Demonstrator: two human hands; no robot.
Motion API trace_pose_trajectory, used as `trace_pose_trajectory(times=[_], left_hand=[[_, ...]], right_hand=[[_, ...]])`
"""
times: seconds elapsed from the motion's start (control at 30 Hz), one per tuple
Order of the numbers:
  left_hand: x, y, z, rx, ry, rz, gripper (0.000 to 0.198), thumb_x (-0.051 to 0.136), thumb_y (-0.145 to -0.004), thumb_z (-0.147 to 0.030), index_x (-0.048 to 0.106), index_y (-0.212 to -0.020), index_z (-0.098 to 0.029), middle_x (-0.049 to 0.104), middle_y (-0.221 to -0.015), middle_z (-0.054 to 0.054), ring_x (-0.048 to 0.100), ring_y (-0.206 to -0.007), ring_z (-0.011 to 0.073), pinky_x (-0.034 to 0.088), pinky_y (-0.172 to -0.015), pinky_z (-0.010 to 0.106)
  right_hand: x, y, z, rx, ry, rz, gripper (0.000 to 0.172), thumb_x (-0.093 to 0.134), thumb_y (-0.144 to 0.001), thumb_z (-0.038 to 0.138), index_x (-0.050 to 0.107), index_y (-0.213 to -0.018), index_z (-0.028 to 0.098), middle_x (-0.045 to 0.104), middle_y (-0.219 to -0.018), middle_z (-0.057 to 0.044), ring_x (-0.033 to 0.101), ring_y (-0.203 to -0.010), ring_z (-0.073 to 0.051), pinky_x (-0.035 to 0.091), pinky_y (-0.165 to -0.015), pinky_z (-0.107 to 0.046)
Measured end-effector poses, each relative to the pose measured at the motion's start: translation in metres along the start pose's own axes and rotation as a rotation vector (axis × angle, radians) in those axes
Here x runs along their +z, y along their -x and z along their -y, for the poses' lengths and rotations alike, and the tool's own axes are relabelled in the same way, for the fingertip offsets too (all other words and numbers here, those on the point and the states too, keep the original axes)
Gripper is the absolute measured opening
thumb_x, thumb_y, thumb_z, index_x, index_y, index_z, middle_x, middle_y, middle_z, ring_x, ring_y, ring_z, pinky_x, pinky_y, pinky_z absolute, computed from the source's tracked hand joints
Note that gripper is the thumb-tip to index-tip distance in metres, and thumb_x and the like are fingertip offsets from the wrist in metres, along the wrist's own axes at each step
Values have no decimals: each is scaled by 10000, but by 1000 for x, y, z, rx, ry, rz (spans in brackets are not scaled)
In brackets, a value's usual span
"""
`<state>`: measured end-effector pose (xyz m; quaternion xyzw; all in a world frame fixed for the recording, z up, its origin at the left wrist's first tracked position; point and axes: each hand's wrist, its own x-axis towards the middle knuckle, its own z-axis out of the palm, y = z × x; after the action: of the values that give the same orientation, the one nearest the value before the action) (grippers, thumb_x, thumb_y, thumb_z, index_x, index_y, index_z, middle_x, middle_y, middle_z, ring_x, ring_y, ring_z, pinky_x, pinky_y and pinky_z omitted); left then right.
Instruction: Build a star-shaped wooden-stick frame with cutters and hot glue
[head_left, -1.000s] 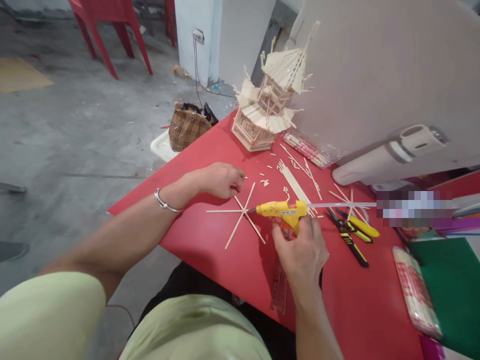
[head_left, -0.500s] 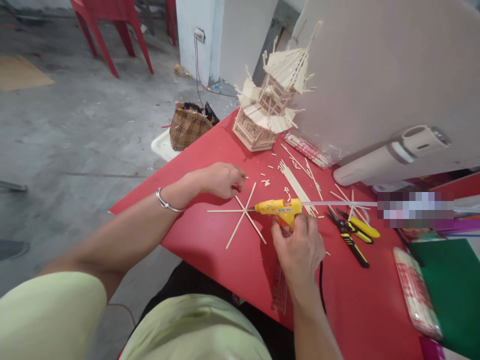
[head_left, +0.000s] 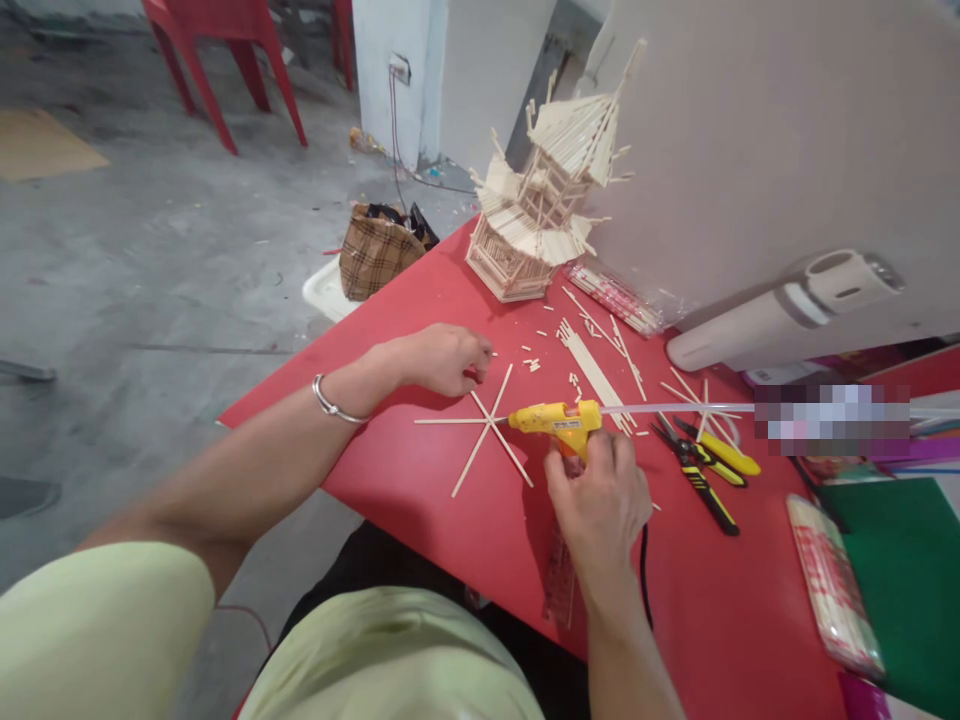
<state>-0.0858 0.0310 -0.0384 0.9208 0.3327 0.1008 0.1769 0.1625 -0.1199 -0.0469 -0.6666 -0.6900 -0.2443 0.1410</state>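
Observation:
A star of crossed thin wooden sticks [head_left: 472, 455] lies flat on the red table. My left hand [head_left: 446, 360] is at its upper left, fingers curled down over the end of one stick; the fingertips are partly hidden. My right hand [head_left: 600, 500] is wrapped round the handle of a yellow hot glue gun [head_left: 555, 418]. The gun's nozzle points left and meets the star's centre, where the sticks cross. A long clear glue stick [head_left: 660, 408] sticks out of the gun's back.
Behind stands a pagoda model of sticks [head_left: 532, 210]. Loose sticks [head_left: 596, 370] and cut bits lie before it. Yellow-black pliers [head_left: 697, 475] and another stick star [head_left: 703, 408] are at right, with a stick pack [head_left: 832, 585]. A cardboard-coloured tube [head_left: 735, 325] leans behind.
The glue gun has shifted very slightly left and down at its back end, its nozzle still at the star's centre. My left hand stays in place.

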Motion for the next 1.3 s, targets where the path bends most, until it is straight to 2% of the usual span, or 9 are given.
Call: trace_pose_trajectory(times=[0.17, 0.37, 0.67, 0.8, 0.93, 1.03, 1.13, 1.2, 1.3], left_hand=[[0, 0, 0, 9, 3, 2, 184, 584, -756, -189, 761, -798, -213, 736, -1015, 33, 625, -770, 160, 399, -663, 278], [1, -1, 1, 28, -1, -12, 171, 581, -743, -176, 746, -766, -214, 728, -977, 29, 608, -743, 156, 389, -644, 283], [0, 0, 0, 13, 7, -1, 159, 577, -750, -169, 731, -761, -210, 730, -1000, 25, 627, -763, 159, 391, -650, 283], [-4, 1, -2, 24, 0, 6, 178, 562, -746, -169, 731, -783, -214, 729, -989, 22, 628, -743, 153, 400, -653, 273], [-5, 1, 4, 47, 9, -19, 234, 519, -782, -199, 749, -821, -215, 739, -974, 30, 649, -750, 159, 416, -663, 261], [-3, -5, 14, 63, 50, -70, 259, 513, -829, -267, 767, -849, -220, 747, -993, 30, 647, -739, 149, 430, -676, 246], [1, -13, 19, 41, 127, -125, 279, 529, -853, -333, 775, -881, -204, 756, -1028, 46, 646, -748, 143, 444, -687, 238], [3, -16, 15, 24, 162, -161, 281, 539, -851, -345, 772, -880, -191, 759, -1018, 58, 652, -769, 148, 459, -713, 240], [1, -17, 2, 18, 173, -189, 259, 556, -844, -331, 766, -867, -180, 760, -1014, 68, 657, -785, 153, 471, -741, 252]], right_hand=[[-1, -2, 0, 14, -5, -10, 313, 589, -931, 407, 649, -1089, 145, 641, -934, -80, 567, -758, -210, 363, -651, -322], [-3, -4, 1, 5, 27, -59, 433, 631, -918, 542, 662, -1065, 137, 643, -913, -75, 573, -745, -208, 369, -634, -318], [0, -2, 1, -25, -3, -27, 336, 649, -890, 436, 659, -1071, 153, 665, -971, -81, 573, -736, -211, 403, -671, -326], [3, 3, 3, 14, -67, -20, 353, 625, -909, 445, 649, -1103, 152, 669, -981, -88, 606, -783, -228, 423, -674, -326], [5, 11, 1, 138, -150, -30, 422, 593, -939, 510, 643, -1133, 138, 686, -988, -114, 631, -832, -247, 475, -719, -338], [7, 21, -8, 245, -203, -54, 530, 558, -956, 586, 635, -1197, 121, 700, -1022, -142, 649, -881, -260, 505, -772, -354], [6, 39, -28, 334, -209, -87, 631, 524, -951, 663, 651, -1199, 96, 712, -1040, -179, 663, -936, -281, 517, -822, -375], [4, 53, -47, 398, -198, -76, 713, 498, -936, 717, 658, -1207, 78, 714, -1083, -215, 666, -984, -303, 515, -860, -394], [0, 74, -79, 529, -170, 11, 829, 459, -908, 783, 662, -1235, 50, 712, -1118, -254, 671, -1002, -337, 505, -858, -413]])
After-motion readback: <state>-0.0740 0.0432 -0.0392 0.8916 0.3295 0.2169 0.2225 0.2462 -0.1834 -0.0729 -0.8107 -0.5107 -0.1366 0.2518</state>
